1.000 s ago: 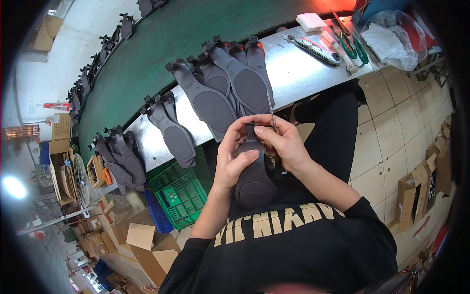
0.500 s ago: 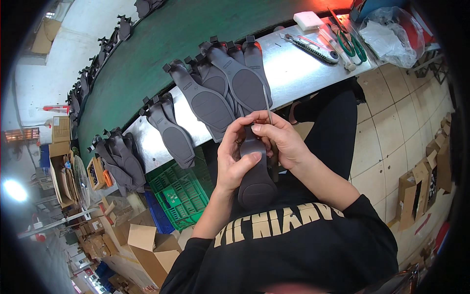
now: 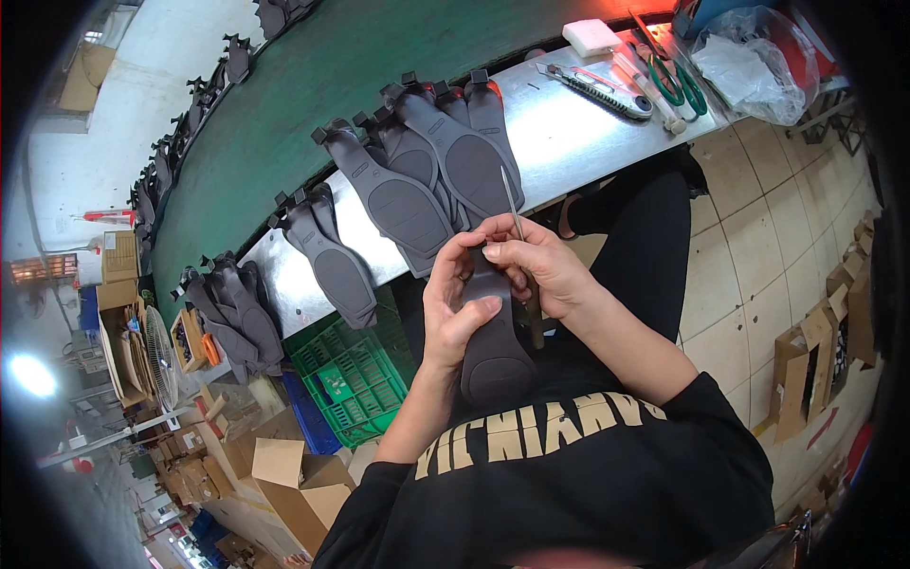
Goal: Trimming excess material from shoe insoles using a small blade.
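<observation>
Grey piece (image 3: 497, 365): in your head view it is between both your hands in front of your lap, narrow end up, broad rounded end toward you.
Left hand (image 3: 453, 311): your fingers curl closely round the narrow part, thumb pressed on its face.
Right hand (image 3: 550, 270): your thumb and forefinger pinch at the top of the narrow end, and the hand also grips a thin metal tool (image 3: 513, 203), its handle (image 3: 536, 330) showing below.
In the way: your fingers cover most of the narrow end. Just beyond them, the middle pile of grey pieces (image 3: 403, 209) lies behind the tool's tip; you cannot tell whether they touch.
Metal bench (image 3: 555, 156): two more piles sit to the left, a small one (image 3: 338, 270) and another (image 3: 245, 318); at the right are a white block (image 3: 590, 38), a utility knife (image 3: 607, 94), green-handled scissors (image 3: 697, 95) and a clear plastic bag (image 3: 758, 71).
Below the bench: a green crate (image 3: 346, 384) beside a blue bin (image 3: 315, 422), with a cardboard box (image 3: 277, 462) nearer you.
Since half a second ago: your tool leans further left at its tip, and more of its handle shows; your hold on the piece looks the same.
</observation>
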Available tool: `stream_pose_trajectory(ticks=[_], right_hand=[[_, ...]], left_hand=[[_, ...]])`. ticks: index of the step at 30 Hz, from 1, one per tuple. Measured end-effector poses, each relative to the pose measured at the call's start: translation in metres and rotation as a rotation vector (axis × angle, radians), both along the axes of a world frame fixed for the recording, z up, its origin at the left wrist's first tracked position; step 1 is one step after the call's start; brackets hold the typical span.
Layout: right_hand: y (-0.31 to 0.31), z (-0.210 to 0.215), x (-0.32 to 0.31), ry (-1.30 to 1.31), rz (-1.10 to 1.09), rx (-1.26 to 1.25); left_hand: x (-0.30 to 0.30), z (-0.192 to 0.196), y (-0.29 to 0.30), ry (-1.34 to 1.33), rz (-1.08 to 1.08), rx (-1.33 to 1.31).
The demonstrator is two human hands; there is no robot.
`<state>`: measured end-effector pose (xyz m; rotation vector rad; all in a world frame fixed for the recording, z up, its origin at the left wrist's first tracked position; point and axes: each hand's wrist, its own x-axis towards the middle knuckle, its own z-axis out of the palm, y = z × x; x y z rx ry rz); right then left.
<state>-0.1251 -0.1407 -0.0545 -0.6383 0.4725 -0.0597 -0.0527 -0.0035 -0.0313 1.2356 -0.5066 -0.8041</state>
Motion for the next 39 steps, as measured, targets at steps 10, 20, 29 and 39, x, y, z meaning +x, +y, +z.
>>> stream_pose_trajectory(ticks=[10,20,29,39], right_hand=[[0.004,0.003,-0.002,0.053,0.002,-0.052],[0.003,0.001,-0.001,0.019,0.022,-0.056],[0.004,-0.002,-0.004,-0.005,0.025,-0.112],[0.009,-0.006,0.001,0.037,-0.010,-0.155]], left_hand=[[0.001,-0.006,0.000,0.030,0.022,0.010],[-0.010,-0.004,-0.003,-0.084,0.059,-0.017],[-0.005,-0.002,-0.005,-0.057,0.073,0.029],[-0.001,-0.006,-0.006,-0.057,0.084,0.071]])
